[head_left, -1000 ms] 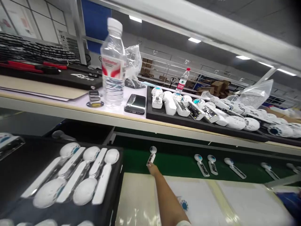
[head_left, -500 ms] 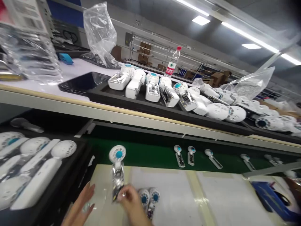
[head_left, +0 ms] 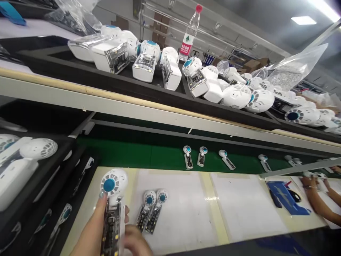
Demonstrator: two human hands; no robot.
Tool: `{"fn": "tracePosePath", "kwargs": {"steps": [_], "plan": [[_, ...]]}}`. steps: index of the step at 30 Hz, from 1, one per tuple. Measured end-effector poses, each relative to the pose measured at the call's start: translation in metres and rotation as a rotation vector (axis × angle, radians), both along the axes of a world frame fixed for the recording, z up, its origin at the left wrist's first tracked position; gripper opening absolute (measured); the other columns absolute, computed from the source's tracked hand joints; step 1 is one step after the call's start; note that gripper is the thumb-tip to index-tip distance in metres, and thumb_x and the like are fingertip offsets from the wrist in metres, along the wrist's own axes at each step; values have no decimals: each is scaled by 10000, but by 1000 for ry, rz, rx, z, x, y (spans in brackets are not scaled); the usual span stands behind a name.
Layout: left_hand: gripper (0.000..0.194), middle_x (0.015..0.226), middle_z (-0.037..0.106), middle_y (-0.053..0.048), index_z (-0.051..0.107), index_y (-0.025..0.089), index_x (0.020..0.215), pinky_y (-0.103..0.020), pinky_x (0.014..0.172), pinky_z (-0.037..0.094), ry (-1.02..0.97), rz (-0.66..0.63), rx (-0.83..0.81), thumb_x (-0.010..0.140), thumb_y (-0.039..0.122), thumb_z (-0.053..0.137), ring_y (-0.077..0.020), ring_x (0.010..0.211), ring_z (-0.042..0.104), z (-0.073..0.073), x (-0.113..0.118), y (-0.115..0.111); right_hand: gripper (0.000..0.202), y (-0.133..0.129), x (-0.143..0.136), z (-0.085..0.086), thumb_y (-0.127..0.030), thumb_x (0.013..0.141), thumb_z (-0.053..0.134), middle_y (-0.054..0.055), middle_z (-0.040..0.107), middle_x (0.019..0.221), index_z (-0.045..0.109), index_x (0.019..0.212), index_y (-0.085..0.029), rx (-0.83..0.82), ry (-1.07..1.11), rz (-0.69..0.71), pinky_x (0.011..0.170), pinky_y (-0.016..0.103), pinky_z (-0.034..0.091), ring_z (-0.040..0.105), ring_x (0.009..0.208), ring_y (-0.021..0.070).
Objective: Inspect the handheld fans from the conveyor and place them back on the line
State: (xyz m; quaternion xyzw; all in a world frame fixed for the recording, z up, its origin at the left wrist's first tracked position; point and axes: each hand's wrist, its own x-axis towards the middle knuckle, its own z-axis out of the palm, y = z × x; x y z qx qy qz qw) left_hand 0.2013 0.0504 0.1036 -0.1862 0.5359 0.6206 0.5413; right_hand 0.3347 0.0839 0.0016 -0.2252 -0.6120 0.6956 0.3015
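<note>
My left hand [head_left: 92, 225] is wrapped around a white handheld fan [head_left: 114, 213] with a round vented head, a blue centre disc and a clear body showing a circuit board. Its thumb lies just under the head, and its fingertips show along the far side. Beside the fan's lower end, my right hand [head_left: 136, 242] is smeared by motion, with its fingers partly hidden; contact with the fan is unclear. Two similar fans, a left one [head_left: 144, 213] and a right one [head_left: 156, 213], lie close together on the white bench surface [head_left: 183, 217].
More fans [head_left: 188, 157] lie on a green belt [head_left: 160, 153] behind the bench. Black trays [head_left: 61, 167] of fans stand at left. The shelf [head_left: 149, 110] above carries fans and a water bottle [head_left: 188, 37]. A co-worker's arms [head_left: 317, 199] are at far right, near a blue fixture [head_left: 286, 197].
The fan my right hand held by its lower end is now in my left hand, which was open beside it. The fan is nearer the camera, and the view has shifted.
</note>
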Motion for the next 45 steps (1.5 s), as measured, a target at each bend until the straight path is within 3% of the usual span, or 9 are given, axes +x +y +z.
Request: {"fn": "tracePosePath", "kwargs": {"steps": [4,9,15,21,26,33,36,41,45], "plan": [[468,695,678,-50,595,177,916,-301,551,522,36,46,-43,724,590,488,-221,646,632,5,-11,-3,700,64,25,-63,-540,694,528,147,584,1077,386,1248,-137,-114,-661,-544,858,386,438,552,996,272],[524,851,683,-78,547,172,1085,-329,671,519,51,42,-6,756,567,446,-242,779,631,10,-13,-15,831,94,18,-113,-384,545,652,154,608,996,358,1266,-98,-110,-816,-541,887,445,381,526,1019,350],[564,887,663,-88,541,153,1062,-343,743,484,68,-15,82,758,611,412,-234,811,602,19,-12,-29,518,91,12,-109,-399,559,621,154,606,900,536,992,-126,-175,-788,-461,883,509,327,514,980,398],[540,833,629,-73,553,160,965,-329,697,456,38,-106,212,762,630,380,-218,764,568,27,-15,-42,486,98,40,-66,-530,649,583,58,656,943,529,1002,-200,-456,-446,-234,781,375,463,616,865,248],[526,820,607,-75,566,159,919,-345,697,444,-11,-130,287,766,626,377,-226,761,558,30,-14,-52,439,89,21,-15,-533,638,649,71,671,952,611,919,-199,-863,-1,-67,722,368,478,631,831,253],[537,821,618,-84,606,139,918,-348,730,445,13,-136,298,778,606,381,-221,764,554,33,-19,-71,562,46,-41,54,-672,726,435,35,588,512,617,676,-143,-715,-136,-118,444,227,378,505,447,127],[501,856,640,-62,598,177,1020,-362,788,447,-18,-88,337,781,577,414,-230,815,568,36,-25,-84,593,18,-59,86,-699,714,422,40,589,536,595,651,-135,-687,-242,-71,425,216,360,494,438,117],[556,995,666,-32,467,303,1244,-421,835,460,-165,5,381,714,426,582,-283,965,582,45,-42,-118,610,-22,-76,143,-700,761,328,54,625,710,609,886,-174,-914,-108,300,520,289,456,559,541,161],[691,1052,658,-26,374,389,1294,-480,775,496,-103,32,327,670,277,648,-325,949,599,52,-56,-151,542,-44,-89,165,-645,797,355,40,632,760,553,1075,-224,-902,-75,341,569,292,471,580,615,171]]}}
